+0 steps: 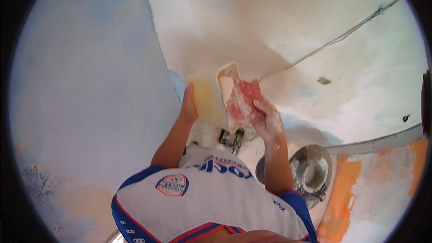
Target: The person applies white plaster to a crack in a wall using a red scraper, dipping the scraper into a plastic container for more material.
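My left hand [189, 102] grips the side of a yellowish translucent plastic tray [204, 99], whose cream inside shows along the right part. My right hand [269, 119], smeared with white paste, is closed on a red flat plastic spreader [246, 94] coated with the same white paste. The spreader overlaps the tray's opening, and I cannot make out whether it touches the paste inside. Both hands are held close together in front of my chest.
A pale blue wall [81, 63] rises at left. A cream surface [202, 9] carries a thin cable [337, 38]. Lower right are a dirty round basin [297, 166] holding a bucket [315, 175] and an orange-patched wall [342, 198]. Dark small items [229, 137] lie below the tray.
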Tool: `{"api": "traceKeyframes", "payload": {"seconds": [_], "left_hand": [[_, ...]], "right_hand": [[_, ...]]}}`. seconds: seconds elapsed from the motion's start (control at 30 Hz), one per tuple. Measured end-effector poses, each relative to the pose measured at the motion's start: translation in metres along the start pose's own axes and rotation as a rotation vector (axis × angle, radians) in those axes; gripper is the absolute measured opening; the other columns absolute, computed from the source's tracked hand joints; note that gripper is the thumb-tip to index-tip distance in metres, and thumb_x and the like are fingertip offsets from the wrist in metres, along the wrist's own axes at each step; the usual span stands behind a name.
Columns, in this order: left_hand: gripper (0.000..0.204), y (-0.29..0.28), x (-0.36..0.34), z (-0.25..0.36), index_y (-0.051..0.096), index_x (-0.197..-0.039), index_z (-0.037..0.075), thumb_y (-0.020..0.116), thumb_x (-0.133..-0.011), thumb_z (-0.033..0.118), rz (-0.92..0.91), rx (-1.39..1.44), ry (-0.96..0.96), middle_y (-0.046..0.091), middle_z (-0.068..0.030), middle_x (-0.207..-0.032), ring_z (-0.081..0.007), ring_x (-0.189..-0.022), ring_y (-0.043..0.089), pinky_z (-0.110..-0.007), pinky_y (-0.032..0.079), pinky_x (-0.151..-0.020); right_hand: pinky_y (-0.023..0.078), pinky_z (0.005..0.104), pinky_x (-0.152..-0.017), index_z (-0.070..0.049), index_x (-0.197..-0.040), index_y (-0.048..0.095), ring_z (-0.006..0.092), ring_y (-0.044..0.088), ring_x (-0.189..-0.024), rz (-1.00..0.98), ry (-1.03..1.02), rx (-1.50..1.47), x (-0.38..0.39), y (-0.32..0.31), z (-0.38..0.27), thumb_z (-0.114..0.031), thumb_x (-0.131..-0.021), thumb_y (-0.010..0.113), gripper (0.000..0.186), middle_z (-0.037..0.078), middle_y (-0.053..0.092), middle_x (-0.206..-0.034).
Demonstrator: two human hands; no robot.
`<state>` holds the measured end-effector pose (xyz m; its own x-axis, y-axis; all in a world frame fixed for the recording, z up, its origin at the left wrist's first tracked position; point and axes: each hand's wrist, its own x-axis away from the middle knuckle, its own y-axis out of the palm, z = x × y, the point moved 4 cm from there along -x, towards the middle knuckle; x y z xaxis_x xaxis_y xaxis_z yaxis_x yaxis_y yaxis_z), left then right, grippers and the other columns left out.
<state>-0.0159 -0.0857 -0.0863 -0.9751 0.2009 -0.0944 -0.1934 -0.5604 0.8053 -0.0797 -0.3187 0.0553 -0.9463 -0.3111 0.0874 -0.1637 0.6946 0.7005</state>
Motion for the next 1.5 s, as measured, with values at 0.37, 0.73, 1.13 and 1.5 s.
{"api": "traceKeyframes", "payload": {"seconds": [0.37, 0.73, 1.13, 1.5], "left_hand": [[0.070, 0.042, 0.035, -0.017, 0.047, -0.149, 0.011, 0.032, -0.104, 0.062, 0.136, 0.163, 0.064, 0.057, -0.0113, -0.143, -0.0300, -0.131, 0.056, -0.047, 0.046, -0.111], [0.072, 0.059, 0.044, -0.018, 0.041, -0.154, 0.016, 0.036, -0.101, 0.064, 0.120, 0.261, 0.243, 0.050, -0.0102, -0.151, -0.0326, -0.136, 0.051, -0.051, 0.044, -0.112], [0.071, 0.060, 0.031, 0.050, 0.041, -0.154, 0.016, 0.035, -0.101, 0.064, 0.066, 0.376, 0.156, 0.050, -0.0099, -0.151, -0.0333, -0.136, 0.050, -0.052, 0.044, -0.112], [0.074, 0.013, 0.033, 0.122, 0.042, -0.153, 0.013, 0.039, -0.101, 0.065, 0.158, 0.249, 0.194, 0.049, -0.0108, -0.152, -0.0323, -0.137, 0.049, -0.048, 0.042, -0.114]], "right_hand": [[0.051, 0.0477, -0.107, 0.005, -0.136, 0.052, 0.0324, 0.064, -0.121, 0.137, -0.129, -0.205, 0.032, -0.044, -0.020, -0.009, -0.090, 0.058, 0.049, 0.021, 0.064, -0.133], [0.050, 0.0491, -0.109, -0.003, -0.139, 0.051, 0.0326, 0.062, -0.125, -0.035, -0.262, -0.162, 0.015, 0.010, -0.072, -0.019, -0.101, 0.059, 0.042, 0.018, 0.062, -0.135], [0.052, 0.0458, -0.102, -0.004, -0.130, 0.055, 0.0288, 0.062, -0.121, -0.085, -0.587, -0.291, -0.053, 0.145, -0.120, -0.012, -0.107, 0.048, 0.025, 0.014, 0.063, -0.132], [0.057, 0.0400, -0.093, -0.001, -0.133, 0.054, 0.0259, 0.067, -0.110, -0.063, -0.661, -0.192, -0.084, 0.190, -0.101, -0.013, -0.103, 0.054, 0.032, 0.014, 0.065, -0.126]]}}
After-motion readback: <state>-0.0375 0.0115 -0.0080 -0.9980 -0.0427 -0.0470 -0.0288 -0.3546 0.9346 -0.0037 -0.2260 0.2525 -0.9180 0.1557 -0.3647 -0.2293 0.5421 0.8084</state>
